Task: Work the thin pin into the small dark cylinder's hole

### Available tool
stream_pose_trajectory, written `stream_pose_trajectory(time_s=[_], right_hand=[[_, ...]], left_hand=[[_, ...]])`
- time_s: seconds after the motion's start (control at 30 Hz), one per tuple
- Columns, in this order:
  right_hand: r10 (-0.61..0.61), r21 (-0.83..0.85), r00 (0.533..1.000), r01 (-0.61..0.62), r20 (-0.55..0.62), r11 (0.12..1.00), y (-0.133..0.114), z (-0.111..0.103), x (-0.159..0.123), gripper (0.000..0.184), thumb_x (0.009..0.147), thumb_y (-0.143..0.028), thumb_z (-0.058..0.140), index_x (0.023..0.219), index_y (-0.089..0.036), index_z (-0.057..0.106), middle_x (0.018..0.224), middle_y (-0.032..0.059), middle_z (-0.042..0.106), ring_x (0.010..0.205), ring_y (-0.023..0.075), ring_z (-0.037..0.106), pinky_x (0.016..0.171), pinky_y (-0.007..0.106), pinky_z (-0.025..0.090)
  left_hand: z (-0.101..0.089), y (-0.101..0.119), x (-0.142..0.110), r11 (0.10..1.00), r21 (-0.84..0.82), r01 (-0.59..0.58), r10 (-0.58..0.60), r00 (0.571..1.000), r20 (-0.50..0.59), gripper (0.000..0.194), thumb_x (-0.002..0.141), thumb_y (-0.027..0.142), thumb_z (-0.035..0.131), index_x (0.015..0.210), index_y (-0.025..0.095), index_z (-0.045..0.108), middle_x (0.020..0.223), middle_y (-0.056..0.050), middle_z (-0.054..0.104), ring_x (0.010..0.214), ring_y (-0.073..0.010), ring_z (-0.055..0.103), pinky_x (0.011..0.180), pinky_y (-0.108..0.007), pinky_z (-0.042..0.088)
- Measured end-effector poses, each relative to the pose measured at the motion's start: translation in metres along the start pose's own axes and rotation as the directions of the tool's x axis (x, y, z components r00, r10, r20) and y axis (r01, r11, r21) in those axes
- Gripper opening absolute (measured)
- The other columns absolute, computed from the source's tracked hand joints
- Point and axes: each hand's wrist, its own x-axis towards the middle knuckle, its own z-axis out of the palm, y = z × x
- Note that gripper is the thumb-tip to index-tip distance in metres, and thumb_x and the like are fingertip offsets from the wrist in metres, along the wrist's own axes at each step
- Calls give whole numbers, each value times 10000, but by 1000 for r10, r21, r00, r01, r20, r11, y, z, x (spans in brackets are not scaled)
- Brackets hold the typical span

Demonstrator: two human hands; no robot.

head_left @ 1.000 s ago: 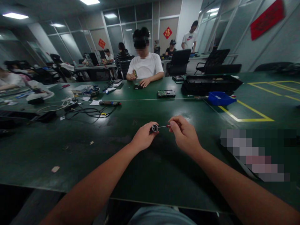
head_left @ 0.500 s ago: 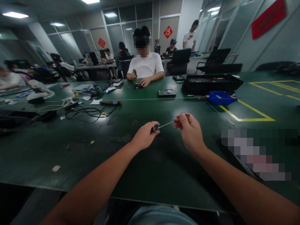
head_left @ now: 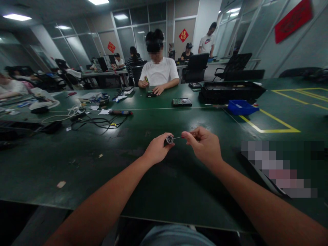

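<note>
My left hand (head_left: pixel 156 150) is closed round a small dark cylinder (head_left: pixel 169 139) with a silvery rim, its round open end facing me. Fine detail inside that opening is too small to make out. To its right, my right hand (head_left: pixel 206 145) pinches a thin metal rod (head_left: pixel 177 137), with a bit of red showing at the fingertips. The rod's far end reaches the cylinder's opening; how deep it goes is hidden. Both hands are held over the green table (head_left: pixel 164 191).
Across the table a person (head_left: pixel 160 70) works on a small dark device. Nearer lie a hard drive (head_left: pixel 182 101), a blue bin (head_left: pixel 242 107), a long black tray (head_left: pixel 232 91), a pen-shaped tool (head_left: pixel 121 112) and black cables (head_left: pixel 99 123). A blurred-out flat object (head_left: pixel 279 171) lies at right.
My right hand has moved left, closer to the cylinder, and its grip has turned. Less of the rod shows between my hands. My left hand has barely moved.
</note>
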Motion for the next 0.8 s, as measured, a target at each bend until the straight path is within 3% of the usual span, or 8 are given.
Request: stream_pose_trajectory(time_s=[0.13,0.27,0.4,0.53,0.67,0.8], right_hand=[[-139,24,988,138,68,990,1,-1,-2,114,905,-300,569,892,-205,631,756,19,693,678,167,639,622,292,438],[-177,61,974,170,139,984,2,0,-6,154,938,-265,494,884,-208,627,739,5,639,675,157,606,644,300,434],[-45,268,994,17,98,963,3,5,-4,160,942,-330,521,988,-206,611,802,19,650,723,168,636,686,320,490],[128,537,987,-161,99,828,11,12,4,232,919,-419,554,946,-197,616,859,47,656,778,177,649,763,358,545],[325,609,939,-324,113,724,26,16,12,269,911,-459,544,831,-205,583,735,16,583,624,148,582,614,319,535],[278,560,961,-235,10,794,32,16,13,274,921,-477,538,855,-215,583,751,13,597,625,145,572,609,308,519]], left_hand=[[1,-1,0,1000,14,-4,5,1000,-5,297,876,242,643,1171,242,609,1119,-36,687,1000,-205,642,908,-343,489],[2,-3,0,1000,24,-14,14,1000,10,288,876,233,637,1163,244,612,1121,-31,686,1003,-204,639,899,-341,490],[1,-2,1,1000,18,6,-5,999,-41,295,878,231,637,1170,241,601,1123,-33,682,999,-203,637,899,-343,486],[-2,1,1,1000,22,3,-2,998,-64,277,886,222,623,1162,235,601,1121,-36,670,996,-196,628,901,-335,486],[-2,1,2,997,60,-54,53,999,11,279,893,225,614,1171,250,611,1117,-35,658,989,-200,622,887,-339,489],[0,-3,3,998,70,5,-6,1000,16,279,885,214,623,1161,251,615,1097,-38,662,965,-202,625,852,-338,496]])
